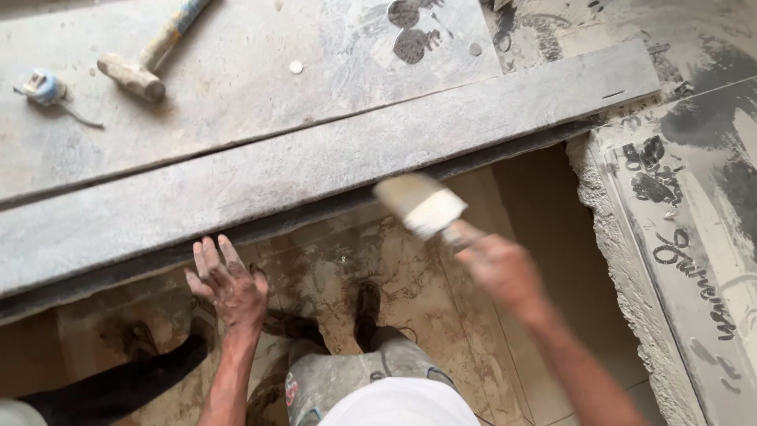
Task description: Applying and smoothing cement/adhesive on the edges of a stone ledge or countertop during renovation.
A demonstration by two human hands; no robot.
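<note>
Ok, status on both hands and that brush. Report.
Right hand gripping paintbrush, blurred, by slab edge. Left hand open, empty, fingers spread. Hammer and tape measure lie apart.

One hammer (146,59); one tape measure (43,87); one brush (422,207); two hands (229,288).

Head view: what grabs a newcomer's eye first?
The blurred right hand at centre-right, gripping a wide paintbrush just under the long grey slab that crosses the picture. Next, the dusty left hand, fingers spread and empty, below the slab's front edge. At top left, a hammer and a small tape measure lie on the dusty surface behind.
</note>
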